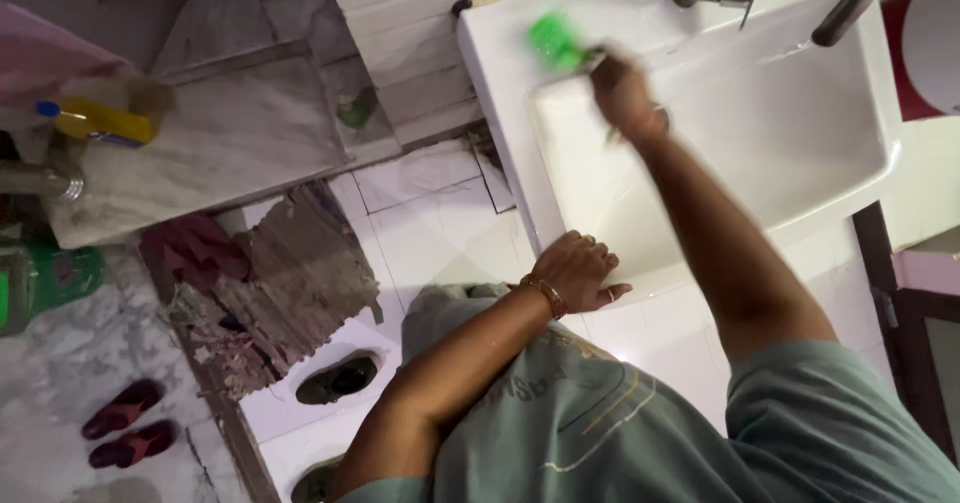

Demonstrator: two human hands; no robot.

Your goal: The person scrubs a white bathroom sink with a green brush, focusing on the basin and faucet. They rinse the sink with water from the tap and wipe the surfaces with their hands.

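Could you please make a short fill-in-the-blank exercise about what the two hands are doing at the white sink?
1. The right hand holds a scrubber whose colour is ____.
2. The left hand rests on the front ____ of the sink.
3. The left wrist wears a ____.
4. On the floor at lower left lies a pair of red ____.

Missing words: green; rim; bangle; sandals

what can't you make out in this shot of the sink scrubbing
Head view only:
- Bright green scrubber: motion-blurred, so its shape and material are unclear.
- Right hand: blurred, grip unreadable.
- Metal tap: cut off by the top edge.
- White ceramic sink drain: hidden behind the right arm.
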